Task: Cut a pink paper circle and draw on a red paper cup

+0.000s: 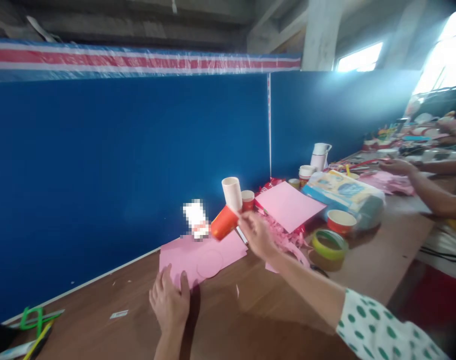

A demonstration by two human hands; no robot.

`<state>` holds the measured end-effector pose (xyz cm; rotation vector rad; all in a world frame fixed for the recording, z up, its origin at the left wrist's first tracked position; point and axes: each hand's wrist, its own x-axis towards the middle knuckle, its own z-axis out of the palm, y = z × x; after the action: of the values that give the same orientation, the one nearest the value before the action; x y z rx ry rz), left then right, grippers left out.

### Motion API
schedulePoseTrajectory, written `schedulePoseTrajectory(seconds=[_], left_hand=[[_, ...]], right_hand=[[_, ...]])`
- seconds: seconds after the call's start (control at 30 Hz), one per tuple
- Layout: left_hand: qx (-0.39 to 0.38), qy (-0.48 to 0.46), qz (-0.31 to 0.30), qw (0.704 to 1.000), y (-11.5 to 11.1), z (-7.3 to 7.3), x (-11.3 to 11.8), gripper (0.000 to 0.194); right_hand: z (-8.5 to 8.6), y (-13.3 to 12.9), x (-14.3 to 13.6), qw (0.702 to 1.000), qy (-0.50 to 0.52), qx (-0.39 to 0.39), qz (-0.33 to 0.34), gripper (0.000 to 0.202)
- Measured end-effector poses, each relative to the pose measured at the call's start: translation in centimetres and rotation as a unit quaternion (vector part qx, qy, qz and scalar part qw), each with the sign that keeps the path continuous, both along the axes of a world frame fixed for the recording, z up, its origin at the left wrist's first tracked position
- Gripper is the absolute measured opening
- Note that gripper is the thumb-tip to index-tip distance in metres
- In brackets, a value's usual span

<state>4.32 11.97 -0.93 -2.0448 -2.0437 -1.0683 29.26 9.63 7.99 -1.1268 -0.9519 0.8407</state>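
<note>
My left hand (170, 300) rests with its fingers spread on the near left edge of a pink paper sheet (177, 252). A round pink outline or disc (210, 263) shows on that sheet. Over the paper's far side, my right hand (256, 231) is closed on the rim of a red paper cup (225, 223), which is tilted. Right above the red cup is a white cup (231, 192); I cannot tell whether it touches the red one or the fingers. Another red cup (248, 200) stands just behind.
Rightward lie another pink sheet (290, 206), pink paper scraps (284, 235), yellow-green tape (329, 245), a red-and-white bowl (341, 221) and a plastic-wrapped pack (344, 192). A blue partition (130, 150) borders the table. Another person's hand (398, 167) works at far right.
</note>
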Motion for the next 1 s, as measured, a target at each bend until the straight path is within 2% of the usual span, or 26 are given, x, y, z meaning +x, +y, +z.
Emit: schedulePoseTrajectory(seconds=[0.1, 0.17, 0.27, 0.37, 0.47, 0.57, 0.67, 0.8, 0.9, 1.0], left_hand=[[0.048, -0.094, -0.150, 0.983, -1.0, 0.7, 1.2, 0.052], [-0.004, -0.171, -0.194, 0.966, -2.0, 0.8, 2.3, 0.057], [-0.095, -0.318, -0.205, 0.921, -3.3, 0.8, 3.6, 0.055], [-0.103, -0.402, -0.219, 0.883, -4.0, 0.9, 4.1, 0.052], [-0.094, -0.435, -0.202, 0.872, -4.2, 1.1, 4.2, 0.050], [-0.106, -0.454, -0.191, 0.864, -4.1, 0.8, 3.8, 0.048], [-0.131, -0.487, -0.187, 0.843, -3.8, 0.2, 3.1, 0.047], [-0.129, -0.535, -0.170, 0.818, -3.9, -0.2, 2.6, 0.050], [-0.140, -0.512, -0.172, 0.830, -4.5, -0.1, 2.8, 0.056], [-0.157, -0.484, -0.183, 0.841, -5.2, 0.0, 3.3, 0.061]], right_hand=[[-3.8, -1.1, -4.6, 0.992, 0.098, -0.041, 0.062, 0.028], [-5.3, -1.5, -6.8, 0.981, 0.153, -0.070, 0.094, 0.033], [-6.2, -2.1, -8.3, 0.963, 0.203, -0.096, 0.148, 0.036], [-6.3, -2.7, -8.5, 0.949, 0.216, -0.107, 0.205, 0.039], [-6.6, -3.3, -8.4, 0.942, 0.190, -0.120, 0.251, 0.040], [-7.5, -3.5, -8.3, 0.947, 0.126, -0.130, 0.267, 0.041], [-8.3, -2.9, -7.6, 0.967, 0.029, -0.123, 0.220, 0.035], [-8.1, -1.0, -4.3, 0.985, -0.116, -0.094, 0.084, 0.025], [-7.4, 0.5, -1.0, 0.969, -0.229, -0.086, -0.038, 0.019], [-7.3, 1.6, 1.3, 0.935, -0.323, -0.097, -0.111, 0.015]])
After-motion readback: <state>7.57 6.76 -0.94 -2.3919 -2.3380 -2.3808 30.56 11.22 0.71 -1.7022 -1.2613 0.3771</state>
